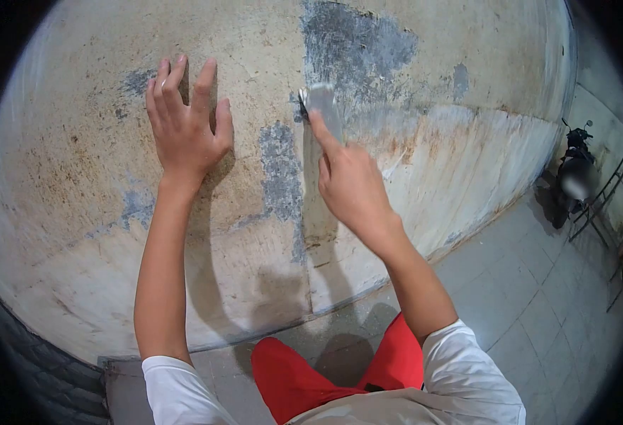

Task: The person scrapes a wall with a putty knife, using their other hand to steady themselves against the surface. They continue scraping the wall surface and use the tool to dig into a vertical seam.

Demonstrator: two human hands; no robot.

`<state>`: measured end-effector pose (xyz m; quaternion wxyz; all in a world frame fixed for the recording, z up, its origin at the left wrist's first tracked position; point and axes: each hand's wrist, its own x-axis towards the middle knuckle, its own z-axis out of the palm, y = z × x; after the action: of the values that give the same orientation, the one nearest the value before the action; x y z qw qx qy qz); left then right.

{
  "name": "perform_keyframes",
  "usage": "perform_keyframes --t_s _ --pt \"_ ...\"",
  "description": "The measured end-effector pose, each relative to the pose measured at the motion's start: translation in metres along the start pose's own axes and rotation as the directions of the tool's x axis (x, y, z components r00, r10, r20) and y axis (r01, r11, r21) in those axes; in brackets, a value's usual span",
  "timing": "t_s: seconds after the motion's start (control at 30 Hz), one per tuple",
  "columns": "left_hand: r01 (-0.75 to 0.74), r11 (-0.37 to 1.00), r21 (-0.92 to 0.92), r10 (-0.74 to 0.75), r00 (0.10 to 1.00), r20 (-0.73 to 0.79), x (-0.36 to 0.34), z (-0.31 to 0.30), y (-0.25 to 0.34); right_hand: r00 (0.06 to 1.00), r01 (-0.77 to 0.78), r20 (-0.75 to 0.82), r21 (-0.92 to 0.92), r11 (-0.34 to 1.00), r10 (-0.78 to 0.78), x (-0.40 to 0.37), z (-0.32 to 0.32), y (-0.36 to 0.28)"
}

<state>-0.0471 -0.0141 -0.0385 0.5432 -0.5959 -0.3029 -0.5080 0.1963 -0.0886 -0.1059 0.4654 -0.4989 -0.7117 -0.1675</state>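
At the lower left of my view, dark ridged material (38, 361) borders the pale, stained wall (248, 64). Next across, I see the left hand (189, 138) set against that wall, its fingers spread and holding nothing; whether the whole palm touches, I cannot tell. Between the 2 hands, lower down, a narrow grey patch (278, 173) runs up the wall beside a seam.

From where I sit, the right hand (357, 188) is closed around a flat scraper (322, 103), index finger stretched along it. The scraper's far end is blurred, so I cannot confirm contact with the wall. It lies just beyond that fingertip, its long axis running roughly up the wall, below the large grey patch (350, 46) and near its lower left edge. The right hand is much the nearer of the 2 to that edge.

Farther right, well apart from both hands, 1 motorcycle (579, 152) stands on the tiled floor (499, 283), with a ladder-like frame (613, 180) just beside it.
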Motion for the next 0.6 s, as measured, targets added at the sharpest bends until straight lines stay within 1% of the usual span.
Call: perform_keyframes --t_s 0.03,0.1,0.23,0.3,0.33,0.43,0.47,0.5,0.53,0.6 --pt "0.005 1.0 -0.006 -0.005 1.0 0.016 -0.001 -0.001 0.001 1.0 0.002 0.002 0.001 1.0 -0.002 0.01 -0.004 0.0" --pt "0.008 1.0 -0.011 -0.008 1.0 0.028 -0.001 0.001 0.0 1.0 0.011 -0.03 0.07 0.997 -0.009 0.033 -0.012 -0.002" --pt "-0.002 1.0 -0.001 0.002 1.0 0.023 -0.003 0.002 -0.001 0.999 -0.039 -0.006 0.075 0.996 0.04 0.011 -0.006 -0.005" --pt "-0.005 1.0 0.004 0.005 1.0 0.01 -0.002 0.001 0.0 1.0 0.021 -0.004 0.015 1.0 -0.021 -0.008 0.004 -0.002" --pt "-0.004 1.0 0.005 0.004 1.0 0.01 -0.002 0.001 0.001 1.0 0.024 -0.006 0.013 1.0 -0.024 -0.001 0.003 0.0" --pt "-0.002 1.0 0.005 0.002 1.0 0.008 -0.002 0.001 0.001 0.999 0.006 -0.039 0.063 0.998 -0.003 0.031 -0.005 0.002" --pt "-0.003 1.0 -0.001 0.003 1.0 0.006 -0.001 0.001 0.001 0.996 0.028 -0.086 0.081 0.996 -0.021 0.038 -0.007 -0.001" --pt "-0.005 1.0 -0.003 0.005 1.0 0.011 -0.002 0.001 0.001 0.991 0.046 -0.13 0.097 0.994 -0.033 0.039 -0.007 -0.003" --pt "-0.004 1.0 -0.006 0.004 1.0 0.018 -0.002 0.0 0.001 0.991 0.043 -0.129 0.098 0.994 -0.03 0.03 -0.005 -0.004" --pt "-0.004 1.0 -0.011 0.004 1.0 0.026 -0.002 0.0 0.001 0.994 -0.078 0.074 0.045 0.996 0.074 -0.001 0.001 -0.006"
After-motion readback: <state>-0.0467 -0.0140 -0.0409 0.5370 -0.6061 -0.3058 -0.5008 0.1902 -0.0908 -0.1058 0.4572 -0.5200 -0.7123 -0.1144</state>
